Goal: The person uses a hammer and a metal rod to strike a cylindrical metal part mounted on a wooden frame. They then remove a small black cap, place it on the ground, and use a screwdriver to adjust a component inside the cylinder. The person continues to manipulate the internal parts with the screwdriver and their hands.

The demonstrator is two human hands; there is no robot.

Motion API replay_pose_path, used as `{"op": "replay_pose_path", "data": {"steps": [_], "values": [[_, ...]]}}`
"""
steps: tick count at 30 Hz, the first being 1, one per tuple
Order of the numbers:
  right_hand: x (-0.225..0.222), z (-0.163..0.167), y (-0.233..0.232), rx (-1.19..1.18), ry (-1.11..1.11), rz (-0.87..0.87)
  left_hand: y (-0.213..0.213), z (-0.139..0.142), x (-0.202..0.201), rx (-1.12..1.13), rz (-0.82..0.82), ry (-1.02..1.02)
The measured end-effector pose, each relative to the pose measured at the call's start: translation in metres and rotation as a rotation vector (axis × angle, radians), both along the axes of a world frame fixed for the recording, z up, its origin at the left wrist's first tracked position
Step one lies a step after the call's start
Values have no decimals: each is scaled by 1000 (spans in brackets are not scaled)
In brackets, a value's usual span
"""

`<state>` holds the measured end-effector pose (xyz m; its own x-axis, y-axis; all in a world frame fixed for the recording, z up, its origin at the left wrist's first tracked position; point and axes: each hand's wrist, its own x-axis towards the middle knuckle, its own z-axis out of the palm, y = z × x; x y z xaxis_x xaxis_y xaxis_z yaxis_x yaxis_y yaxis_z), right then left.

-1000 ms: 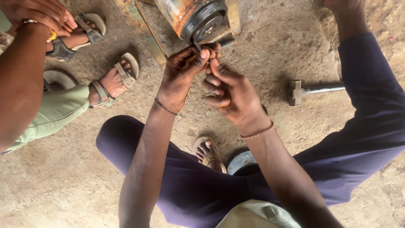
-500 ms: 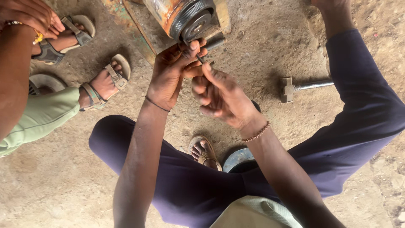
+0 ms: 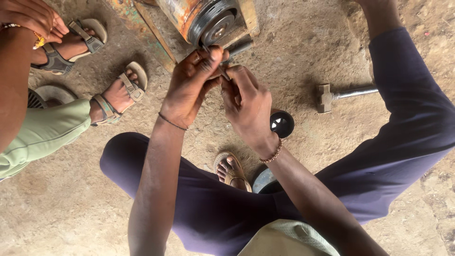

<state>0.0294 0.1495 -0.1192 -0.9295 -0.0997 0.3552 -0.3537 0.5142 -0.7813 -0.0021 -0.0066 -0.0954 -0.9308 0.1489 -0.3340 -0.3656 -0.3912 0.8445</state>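
My left hand point(image 3: 192, 85) and my right hand point(image 3: 246, 102) meet just below a rusty cylindrical machine part with a grooved metal pulley point(image 3: 211, 21). Both pinch a thin dark metal rod point(image 3: 222, 71) between the fingertips; its upper end points toward the pulley face. The rod is mostly hidden by my fingers. A thin band sits on my left wrist and a beaded bracelet on my right wrist.
A hammer point(image 3: 343, 95) lies on the dirt floor to the right. A small black round cup point(image 3: 282, 124) sits below my right hand. Another person's sandalled feet point(image 3: 116, 95) and hand point(image 3: 31, 19) are at the left. My dark-trousered legs spread around my sandalled foot point(image 3: 230, 170).
The view has shifted, so the pulley sits higher in frame. My hands have stayed joined on the rod near the pulley and the black cup has come into sight.
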Motion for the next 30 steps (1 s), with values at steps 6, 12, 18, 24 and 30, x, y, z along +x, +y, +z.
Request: {"op": "replay_pose_path", "data": {"steps": [6,12,18,24,30], "values": [[4,2,19,-279,-106,69,5,-2,0,107,185,-47],[13,25,29,-1044,-693,52,3,-2,-1,50,203,-11],[0,37,20,-1446,-1253,268,-4,2,3,141,152,59],[-3,22,2,-947,-690,332,-9,4,4,293,84,65],[-8,-2,-3,71,38,14,-2,3,3,72,92,17]]}}
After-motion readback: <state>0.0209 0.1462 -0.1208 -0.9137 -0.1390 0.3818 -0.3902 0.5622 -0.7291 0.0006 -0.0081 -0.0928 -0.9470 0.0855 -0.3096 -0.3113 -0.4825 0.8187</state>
